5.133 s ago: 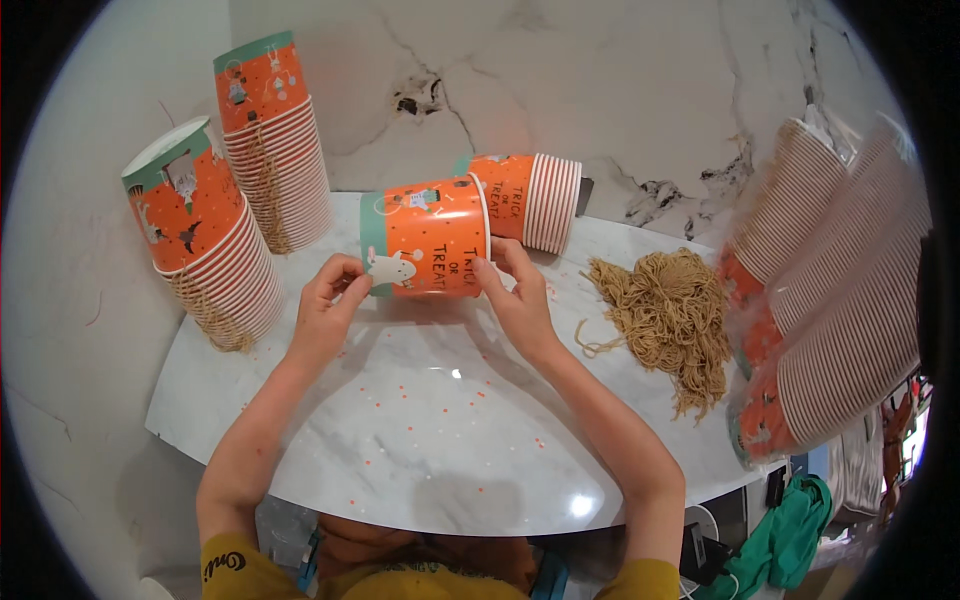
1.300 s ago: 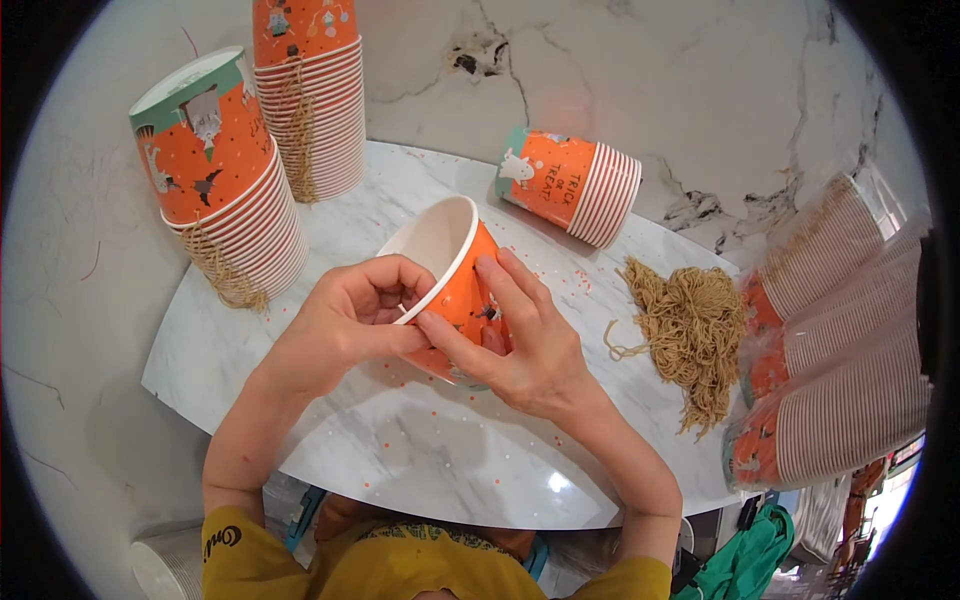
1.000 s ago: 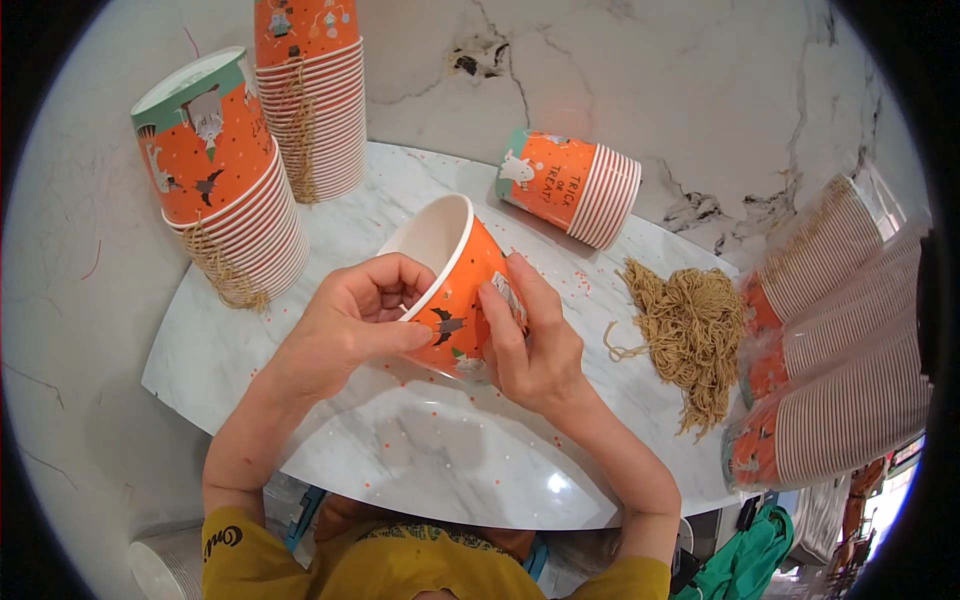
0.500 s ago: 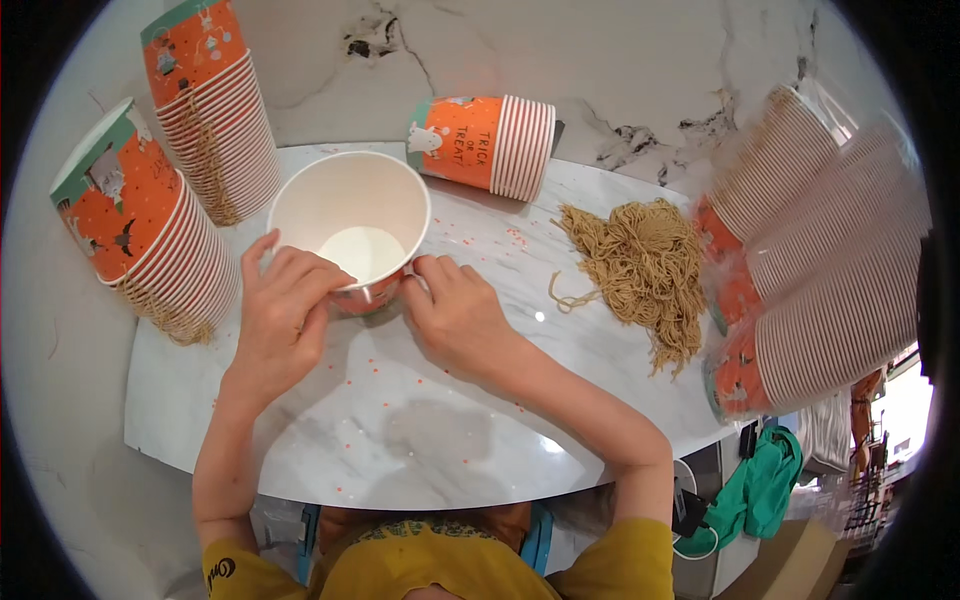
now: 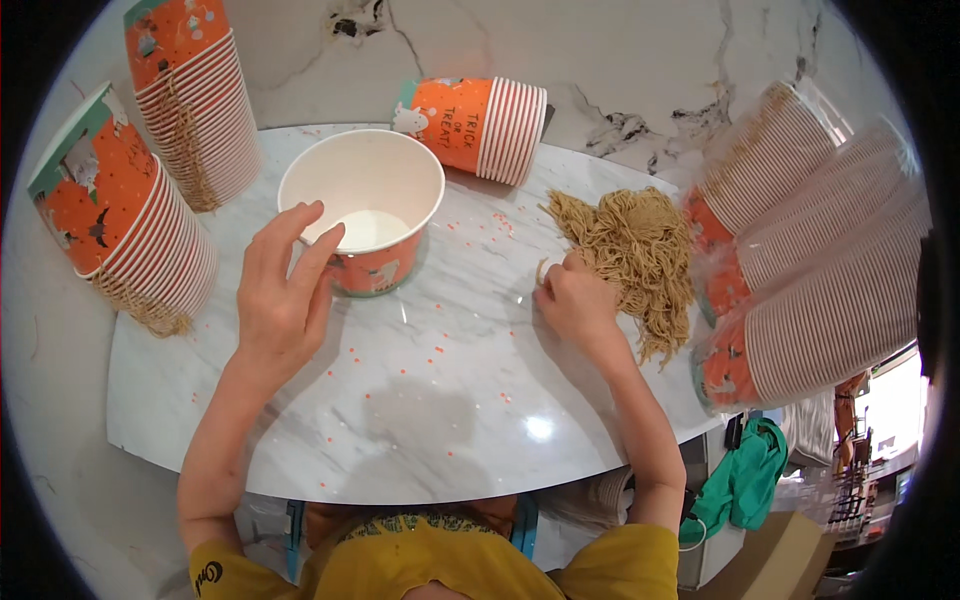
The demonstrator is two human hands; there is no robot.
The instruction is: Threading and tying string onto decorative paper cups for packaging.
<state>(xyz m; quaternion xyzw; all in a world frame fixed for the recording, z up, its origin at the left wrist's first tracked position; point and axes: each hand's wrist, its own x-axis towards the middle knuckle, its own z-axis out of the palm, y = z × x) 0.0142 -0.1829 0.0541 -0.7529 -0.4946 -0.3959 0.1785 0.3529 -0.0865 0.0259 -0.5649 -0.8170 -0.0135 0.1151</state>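
A white-lined paper bucket [image 5: 375, 262], orange with a green base, stands upright with its mouth toward me. My left hand [image 5: 284, 290] is at its near left rim, thumb and fingers apart, gripping nothing. My right hand [image 5: 580, 303] is closed at the left edge of a tangled heap of tan string [image 5: 645, 240]. Its thumb and fingertips pinch a strand of that string, whose short end sticks out at the fingers. The rest of the strand is hidden by the hand.
Two tall stacks of orange paper buckets [image 5: 180, 245] with tan string on their sides stand left. Another stack [image 5: 470, 125] lies on its side at the back. Plastic-wrapped stacks [image 5: 830, 270] lie right. Small orange specks dot the marble-patterned table [image 5: 420, 460].
My right hand has left the bucket's rim and moved right to the string heap, closing on a strand. My left hand has loosened from the rim, its fingers now spread.
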